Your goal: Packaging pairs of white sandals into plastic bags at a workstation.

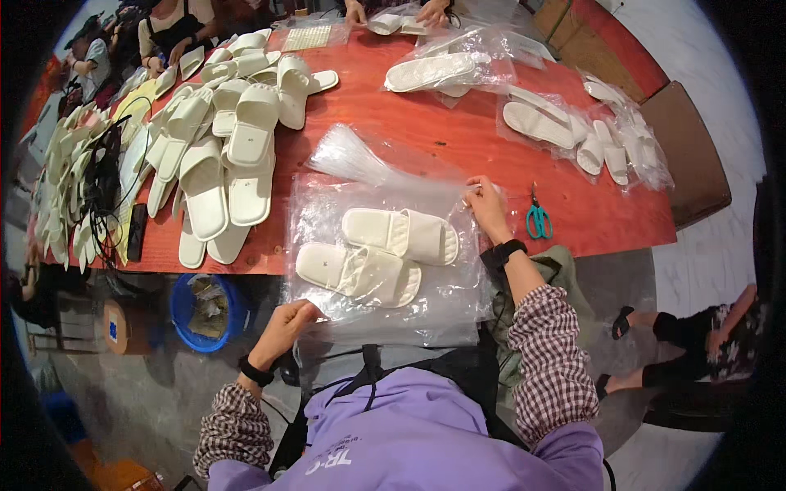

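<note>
A pair of cream slippers (372, 274) lies side by side, toes to the right, in or under a clear plastic bag (315, 204) at the table's near edge. My left hand (282, 331) pinches the bag's lower left edge between thumb and fingers. At its upper right corner, my right hand (489, 209) has its fingers closed on the plastic. Under this bag lie more clear plastic sheets or bags, overhanging the table edge. Just right of my right hand rest scissors (538, 221) with teal handles. Behind the bag lies a crumpled bundle of clear plastic (356, 155).
Loose cream slippers (250, 123) are heaped on the left of the red table (614, 221). Bagged slippers (536, 123) lie at the right and back. Black cables (102, 196) hang at the left edge. Below stands a blue bucket (182, 323). Other people work across the table.
</note>
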{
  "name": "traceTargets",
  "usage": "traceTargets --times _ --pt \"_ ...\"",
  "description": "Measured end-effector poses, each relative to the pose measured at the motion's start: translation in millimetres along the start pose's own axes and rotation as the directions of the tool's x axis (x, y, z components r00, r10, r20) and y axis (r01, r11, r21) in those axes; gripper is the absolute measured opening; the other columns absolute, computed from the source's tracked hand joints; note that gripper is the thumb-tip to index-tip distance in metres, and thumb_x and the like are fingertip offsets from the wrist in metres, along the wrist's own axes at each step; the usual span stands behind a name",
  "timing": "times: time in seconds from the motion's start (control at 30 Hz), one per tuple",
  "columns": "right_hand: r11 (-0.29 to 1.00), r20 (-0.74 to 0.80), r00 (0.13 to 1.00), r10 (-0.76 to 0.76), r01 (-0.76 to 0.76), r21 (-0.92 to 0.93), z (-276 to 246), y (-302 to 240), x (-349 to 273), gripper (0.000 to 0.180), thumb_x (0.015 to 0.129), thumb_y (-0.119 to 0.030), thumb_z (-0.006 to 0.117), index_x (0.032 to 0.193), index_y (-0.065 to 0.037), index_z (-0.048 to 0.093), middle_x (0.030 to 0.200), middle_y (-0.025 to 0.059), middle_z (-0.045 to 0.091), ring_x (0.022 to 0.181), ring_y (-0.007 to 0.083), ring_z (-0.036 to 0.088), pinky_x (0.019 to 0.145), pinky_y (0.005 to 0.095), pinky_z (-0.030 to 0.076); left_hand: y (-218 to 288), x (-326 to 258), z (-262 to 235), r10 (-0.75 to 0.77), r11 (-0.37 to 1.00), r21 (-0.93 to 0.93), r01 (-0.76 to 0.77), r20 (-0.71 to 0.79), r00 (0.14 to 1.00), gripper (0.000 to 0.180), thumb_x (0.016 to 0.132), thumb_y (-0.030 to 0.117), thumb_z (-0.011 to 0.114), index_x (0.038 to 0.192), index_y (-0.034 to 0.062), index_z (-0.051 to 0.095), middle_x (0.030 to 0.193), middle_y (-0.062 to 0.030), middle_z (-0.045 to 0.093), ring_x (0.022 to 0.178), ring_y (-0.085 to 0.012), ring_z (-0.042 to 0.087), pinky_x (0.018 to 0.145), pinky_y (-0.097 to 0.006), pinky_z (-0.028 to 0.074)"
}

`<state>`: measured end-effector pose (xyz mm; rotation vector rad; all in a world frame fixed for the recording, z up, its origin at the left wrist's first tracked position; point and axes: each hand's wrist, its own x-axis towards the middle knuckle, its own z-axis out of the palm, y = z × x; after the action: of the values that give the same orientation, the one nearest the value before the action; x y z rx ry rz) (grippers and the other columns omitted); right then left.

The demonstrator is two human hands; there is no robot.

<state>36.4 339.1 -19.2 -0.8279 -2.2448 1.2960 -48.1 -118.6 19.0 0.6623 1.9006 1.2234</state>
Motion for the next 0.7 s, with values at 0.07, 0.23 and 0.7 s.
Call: traceTargets --times 0.07,0.23,0.7 --pt "0.999 0.018 1.0 0.008 -0.009 0.047 -3 6 1 0.023 0.087 -0.008 0.058 0.109 -0.004 0.055 0.08 0.0097 0.065 0.068 0.0159 0.064 0.06 0.0289 0.052 0 3 -5 -0.033 0.998 -0.057 0.038 0.101 0.994 0.036 0.102 0.025 0.043 0.099 -0.0033 0.066 0.091 -0.0064 0.068 0.087 -0.0145 0.062 0.079 -0.027 0.048" --pt "0.997 -0.024 0.996 -0.083 0.083 -0.004 -6 -1 -14 0.041 0.087 -0.009 0.06 0.127 -0.007 0.052 0.095 0.0075 0.061 0.064 0.0077 0.056 0.055 0.0244 0.046 12 6 -25 0.091 0.884 -0.466 -0.04 0.088 0.992 0.036 0.103 0.026 0.04 0.114 -0.001 0.062 0.11 -0.0098 0.065 0.099 -0.0202 0.063 0.088 -0.034 0.049" --pt "0.912 0.122 0.961 -0.249 0.275 -0.305 12 12 -64 0.046 0.095 -0.017 0.053 0.133 0.007 0.046 0.145 0.03 0.032 0.136 0.0424 0.032 0.113 0.0438 0.027 43 138 -13 0.398 0.2 0.533 -0.822 0.722 0.566 0.056 0.087 0.025 0.058 0.139 0.0085 0.046 0.154 -0.0155 0.027 0.144 -0.0313 0.023 0.118 -0.047 0.02"
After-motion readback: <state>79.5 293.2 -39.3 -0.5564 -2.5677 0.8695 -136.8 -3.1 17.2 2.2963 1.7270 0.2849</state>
